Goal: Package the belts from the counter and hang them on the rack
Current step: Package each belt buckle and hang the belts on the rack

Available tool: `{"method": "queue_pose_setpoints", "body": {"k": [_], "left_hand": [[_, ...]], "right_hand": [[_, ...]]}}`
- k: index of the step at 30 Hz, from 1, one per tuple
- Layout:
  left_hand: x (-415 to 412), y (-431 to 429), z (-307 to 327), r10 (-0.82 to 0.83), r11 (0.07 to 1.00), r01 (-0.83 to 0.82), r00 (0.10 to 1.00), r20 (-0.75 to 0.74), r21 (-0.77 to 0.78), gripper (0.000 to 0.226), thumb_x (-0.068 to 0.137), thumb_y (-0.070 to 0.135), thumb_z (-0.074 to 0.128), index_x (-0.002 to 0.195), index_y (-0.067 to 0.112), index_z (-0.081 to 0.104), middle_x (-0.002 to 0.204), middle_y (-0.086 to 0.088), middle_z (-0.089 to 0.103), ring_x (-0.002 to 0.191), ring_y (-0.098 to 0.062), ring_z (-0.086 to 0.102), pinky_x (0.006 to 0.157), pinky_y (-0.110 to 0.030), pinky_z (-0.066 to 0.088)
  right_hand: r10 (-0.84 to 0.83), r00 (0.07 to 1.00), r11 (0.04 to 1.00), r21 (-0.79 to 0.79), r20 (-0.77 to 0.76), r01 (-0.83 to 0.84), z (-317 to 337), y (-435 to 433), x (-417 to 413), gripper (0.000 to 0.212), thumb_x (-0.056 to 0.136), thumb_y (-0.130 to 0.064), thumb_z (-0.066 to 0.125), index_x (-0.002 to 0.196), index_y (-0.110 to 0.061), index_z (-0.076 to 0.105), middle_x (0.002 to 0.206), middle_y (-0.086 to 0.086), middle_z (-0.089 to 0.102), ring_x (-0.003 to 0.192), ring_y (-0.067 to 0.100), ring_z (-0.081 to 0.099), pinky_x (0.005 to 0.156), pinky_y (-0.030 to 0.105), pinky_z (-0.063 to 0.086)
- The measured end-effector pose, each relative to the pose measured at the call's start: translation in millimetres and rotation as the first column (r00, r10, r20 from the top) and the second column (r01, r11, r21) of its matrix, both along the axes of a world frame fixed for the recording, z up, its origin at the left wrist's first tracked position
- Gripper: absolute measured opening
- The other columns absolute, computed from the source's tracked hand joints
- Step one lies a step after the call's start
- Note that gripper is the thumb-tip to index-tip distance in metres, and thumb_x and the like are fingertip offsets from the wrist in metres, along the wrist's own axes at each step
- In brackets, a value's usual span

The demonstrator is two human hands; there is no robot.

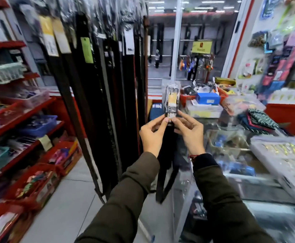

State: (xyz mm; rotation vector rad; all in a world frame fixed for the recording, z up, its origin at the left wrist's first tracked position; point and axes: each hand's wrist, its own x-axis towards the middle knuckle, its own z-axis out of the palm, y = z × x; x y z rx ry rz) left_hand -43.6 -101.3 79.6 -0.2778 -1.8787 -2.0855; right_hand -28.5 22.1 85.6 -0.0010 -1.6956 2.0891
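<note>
I hold a black belt (166, 165) upright in front of me, its strap hanging down between my forearms. Its buckle end sits in a clear plastic sleeve (171, 98) with a yellow tag inside. My left hand (152, 135) and my right hand (189, 134) both pinch the sleeve's lower edge at the top of the strap. The belt rack (108, 85), full of hanging black belts with tags, stands just left of my hands.
A glass counter (248, 172) with trays of small goods runs along my right. Red shelves (20, 123) with baskets line the left. A red bin (183, 99) and a blue box (208, 98) sit behind the sleeve. The tiled floor (69, 207) lies below.
</note>
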Motion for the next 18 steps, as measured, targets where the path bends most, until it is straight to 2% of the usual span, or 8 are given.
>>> {"method": "queue_pose_setpoints", "body": {"k": [3, 5, 7, 9, 11, 13, 15, 18], "left_hand": [[-14, -17, 42, 0.054, 0.999, -0.054, 0.996, -0.072, 0.008, 0.029, 0.089, 0.019, 0.078, 0.115, 0.008, 0.077, 0.099, 0.006, 0.077, 0.090, 0.006, 0.072, 0.084, -0.012, 0.055], [-23, -25, 69, 0.079, 0.997, -0.076, 0.992, -0.096, 0.034, 0.031, 0.090, 0.020, 0.077, 0.117, 0.005, 0.076, 0.106, -0.002, 0.078, 0.100, -0.007, 0.074, 0.092, -0.029, 0.061], [-31, -31, 94, 0.101, 0.992, -0.091, 0.988, -0.118, 0.091, 0.032, 0.090, 0.018, 0.076, 0.118, 0.002, 0.075, 0.110, -0.012, 0.078, 0.105, -0.021, 0.075, 0.096, -0.045, 0.061], [-39, -35, 120, 0.151, 0.984, -0.132, 0.975, -0.165, 0.117, 0.030, 0.090, 0.019, 0.077, 0.116, 0.004, 0.076, 0.105, -0.006, 0.079, 0.100, -0.017, 0.076, 0.095, -0.042, 0.061], [-46, -43, 147, 0.196, 0.978, -0.172, 0.951, -0.237, 0.121, 0.028, 0.090, 0.019, 0.077, 0.114, 0.006, 0.077, 0.099, 0.001, 0.078, 0.090, -0.002, 0.074, 0.092, -0.029, 0.061], [-53, -50, 175, 0.212, 0.976, -0.187, 0.929, -0.303, 0.109, 0.027, 0.090, 0.018, 0.077, 0.113, 0.005, 0.077, 0.099, 0.001, 0.078, 0.083, 0.008, 0.071, 0.086, -0.017, 0.058], [-58, -57, 199, 0.219, 0.976, -0.201, 0.910, -0.352, 0.086, 0.026, 0.090, 0.016, 0.077, 0.112, 0.004, 0.078, 0.098, 0.000, 0.078, 0.081, 0.005, 0.070, 0.081, -0.013, 0.056], [-60, -67, 225, 0.227, 0.972, -0.230, 0.884, -0.408, 0.042, 0.025, 0.089, 0.017, 0.077, 0.109, 0.003, 0.078, 0.099, -0.005, 0.079, 0.089, -0.010, 0.074, 0.085, -0.023, 0.059]], "right_hand": [[0.053, 0.995, 0.999, -0.003, -0.081, -0.053, 45, -18, -17, 0.030, 0.089, -0.009, 0.073, 0.114, -0.024, 0.071, 0.088, -0.006, 0.081, 0.090, 0.006, 0.075, 0.074, 0.023, 0.060], [0.056, 0.989, 0.998, 0.033, -0.133, -0.052, 75, -29, -28, 0.030, 0.089, -0.007, 0.072, 0.116, -0.019, 0.071, 0.093, -0.002, 0.080, 0.097, 0.013, 0.076, 0.083, 0.029, 0.060], [0.067, 0.977, 0.997, 0.059, -0.201, -0.056, 104, -39, -37, 0.033, 0.090, -0.004, 0.070, 0.122, -0.011, 0.070, 0.101, 0.011, 0.077, 0.109, 0.029, 0.072, 0.098, 0.040, 0.056], [0.080, 0.966, 0.995, 0.082, -0.246, -0.061, 131, -47, -47, 0.036, 0.091, -0.003, 0.069, 0.126, -0.004, 0.067, 0.107, 0.019, 0.074, 0.113, 0.034, 0.070, 0.102, 0.043, 0.054], [0.088, 0.956, 0.994, 0.089, -0.281, -0.065, 160, -55, -53, 0.038, 0.091, -0.003, 0.070, 0.128, -0.002, 0.065, 0.108, 0.021, 0.074, 0.108, 0.031, 0.071, 0.095, 0.040, 0.058], [0.116, 0.946, 0.993, 0.054, -0.302, -0.104, 185, -62, -59, 0.037, 0.091, -0.004, 0.070, 0.128, -0.004, 0.066, 0.105, 0.020, 0.074, 0.103, 0.029, 0.070, 0.088, 0.042, 0.060], [0.154, 0.939, 0.986, -0.016, -0.308, -0.167, 204, -69, -64, 0.035, 0.091, -0.003, 0.069, 0.126, -0.006, 0.066, 0.097, 0.014, 0.074, 0.099, 0.028, 0.069, 0.088, 0.048, 0.058], [0.200, 0.931, 0.968, -0.083, -0.305, -0.236, 225, -76, -69, 0.039, 0.091, -0.004, 0.069, 0.130, -0.004, 0.064, 0.098, 0.012, 0.074, 0.094, 0.025, 0.069, 0.077, 0.038, 0.061]]}}
